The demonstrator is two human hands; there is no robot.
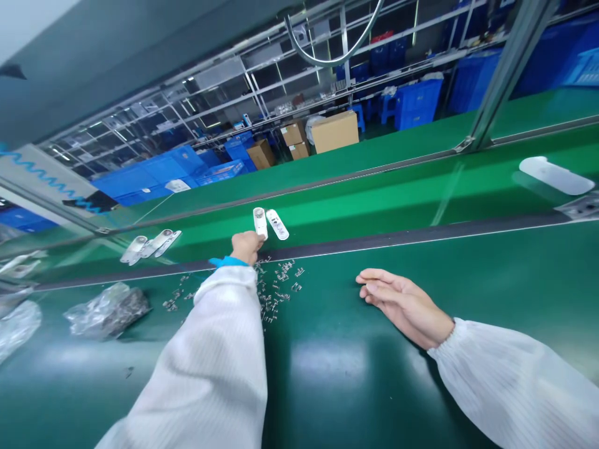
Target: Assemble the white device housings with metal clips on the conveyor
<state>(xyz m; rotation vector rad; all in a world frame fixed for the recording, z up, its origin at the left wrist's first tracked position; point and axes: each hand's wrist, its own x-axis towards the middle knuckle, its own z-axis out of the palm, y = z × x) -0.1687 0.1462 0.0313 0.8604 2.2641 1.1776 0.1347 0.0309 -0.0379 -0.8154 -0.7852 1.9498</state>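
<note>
My left hand reaches out over the dark edge strip, its fingers closed at the near end of a white plastic housing with a round recess. Right beside that housing lies a slim white oblong part with small dark details on its face. Many small metal pieces are scattered on the green table below my left wrist, and my forearm hides some of them. My right hand hovers above or rests on the table to the right, fingers stretched out, holding nothing.
Clear plastic bags, one with small metal pieces, lie at the left. More white housings sit on the green belt, and a white oblong part is at the far right. A metal post stands beyond.
</note>
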